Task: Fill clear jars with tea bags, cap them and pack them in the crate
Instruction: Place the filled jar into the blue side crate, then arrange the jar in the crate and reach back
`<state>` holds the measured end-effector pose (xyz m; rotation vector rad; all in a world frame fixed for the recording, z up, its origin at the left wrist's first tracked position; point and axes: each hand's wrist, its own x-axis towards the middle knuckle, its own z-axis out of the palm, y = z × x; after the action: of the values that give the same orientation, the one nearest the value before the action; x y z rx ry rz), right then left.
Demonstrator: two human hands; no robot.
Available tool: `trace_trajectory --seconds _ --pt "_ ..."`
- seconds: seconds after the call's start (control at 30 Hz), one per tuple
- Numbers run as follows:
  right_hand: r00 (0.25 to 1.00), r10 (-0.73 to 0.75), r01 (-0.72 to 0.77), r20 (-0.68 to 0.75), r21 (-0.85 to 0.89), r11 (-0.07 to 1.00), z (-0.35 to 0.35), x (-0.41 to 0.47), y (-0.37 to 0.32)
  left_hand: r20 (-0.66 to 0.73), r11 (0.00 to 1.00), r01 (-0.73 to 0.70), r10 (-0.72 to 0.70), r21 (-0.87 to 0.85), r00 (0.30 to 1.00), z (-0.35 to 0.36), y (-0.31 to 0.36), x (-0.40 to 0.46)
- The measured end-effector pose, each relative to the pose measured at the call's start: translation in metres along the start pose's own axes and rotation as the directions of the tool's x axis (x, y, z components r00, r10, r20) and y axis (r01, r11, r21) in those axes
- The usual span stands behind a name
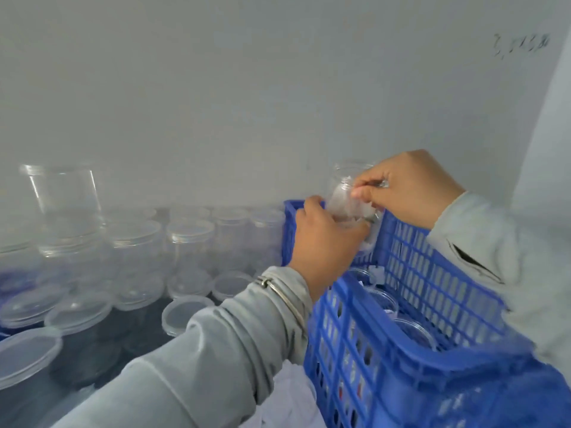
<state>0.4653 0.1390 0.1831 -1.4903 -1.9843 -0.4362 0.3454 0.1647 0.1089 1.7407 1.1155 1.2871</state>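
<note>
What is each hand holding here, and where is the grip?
Left hand grips the clear jar round its body; right hand pinches something small beside its neck, unclear what.

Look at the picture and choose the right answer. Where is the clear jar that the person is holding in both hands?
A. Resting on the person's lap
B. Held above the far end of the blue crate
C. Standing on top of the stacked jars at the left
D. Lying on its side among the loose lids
B: the left hand and right hand hold the jar up over the far end of the blue crate.
</note>
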Motion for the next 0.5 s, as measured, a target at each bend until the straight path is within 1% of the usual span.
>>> trace_trajectory --seconds 0.07,0.13,0.2,0.27,0.33,0.4,0.47,0.5 --pt "0.996 0.066 -0.064 0.053 -0.039 0.997 0.016 0.015 0.030 0.106 0.996 0.040 -0.048 0.082 0.993 0.014 -0.013 0.002" --pt "0.986 0.141 -0.135 0.089 -0.069 0.988 0.034 0.030 0.058 0.207 0.981 0.021 -0.061 0.192 0.976 0.023 -0.022 0.005" --pt "0.968 0.217 -0.208 0.125 -0.087 0.974 0.054 0.042 0.083 0.263 0.955 -0.023 -0.058 0.295 0.963 0.028 -0.027 0.007" --pt "0.952 0.253 -0.232 0.172 -0.137 0.963 0.077 0.054 0.099 0.285 0.919 -0.080 -0.036 0.385 0.958 0.029 -0.030 0.009" --pt "0.930 0.298 -0.265 0.216 -0.171 0.949 0.101 0.066 0.107 0.315 0.899 -0.139 0.001 0.415 0.949 0.027 -0.033 0.008" --pt "0.886 0.352 -0.288 0.303 -0.237 0.928 0.127 0.074 0.112 0.329 0.907 -0.159 0.024 0.389 0.944 0.026 -0.039 0.007" --pt "0.847 0.375 -0.275 0.376 -0.294 0.915 0.152 0.076 0.116 0.311 0.926 -0.119 0.002 0.358 0.950 0.028 -0.042 0.011" --pt "0.831 0.391 -0.295 0.394 -0.284 0.912 0.163 0.077 0.117 0.332 0.922 -0.089 -0.045 0.378 0.942 0.029 -0.042 0.016"
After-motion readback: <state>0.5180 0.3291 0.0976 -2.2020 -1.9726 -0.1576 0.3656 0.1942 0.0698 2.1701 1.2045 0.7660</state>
